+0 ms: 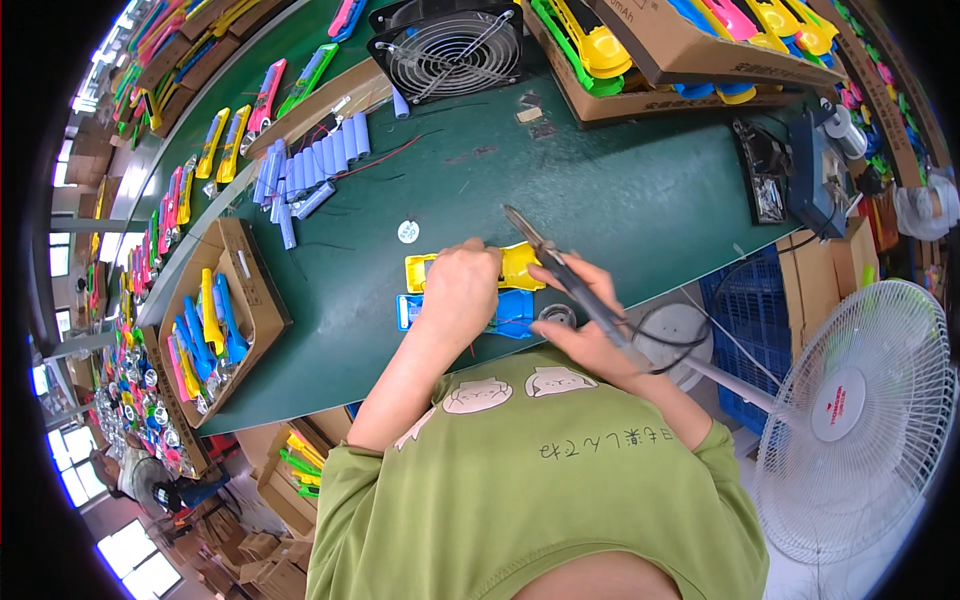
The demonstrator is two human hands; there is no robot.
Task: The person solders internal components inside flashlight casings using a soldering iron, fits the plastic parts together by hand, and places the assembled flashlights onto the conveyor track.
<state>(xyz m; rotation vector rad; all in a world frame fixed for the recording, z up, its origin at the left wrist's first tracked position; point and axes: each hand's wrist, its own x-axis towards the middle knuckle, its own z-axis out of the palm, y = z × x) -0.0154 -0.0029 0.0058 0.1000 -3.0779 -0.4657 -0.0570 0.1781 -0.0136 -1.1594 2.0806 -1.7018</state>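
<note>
Two plastic casings lie one behind the other on the bench: the yellow casing (520,265) sits partly under the left hand (460,288), and the blue casing (515,312) is nearer the person's body, also partly covered by that hand. Thin wires show in the blue casing just right of the left hand. The left hand is closed into a loose fist, knuckles up; I cannot tell whether its hidden fingers pinch anything. The right hand (598,348) is wrapped around a soldering iron (575,285), a little blurred, with the tip pointing up and away past the left hand, clear of both casings. Just beside the right hand's thumb is a small round tin (555,315). A white round disc (408,232) lies beyond the left hand, slightly to its left. Further out in that direction are many lilac cylindrical cells (320,160), and beyond these, ahead of both hands, a black fan (450,55). Well left of the left hand stands a cardboard box (262,290) of coloured parts. To the right of the right hand is a white standing fan (870,410).
</note>
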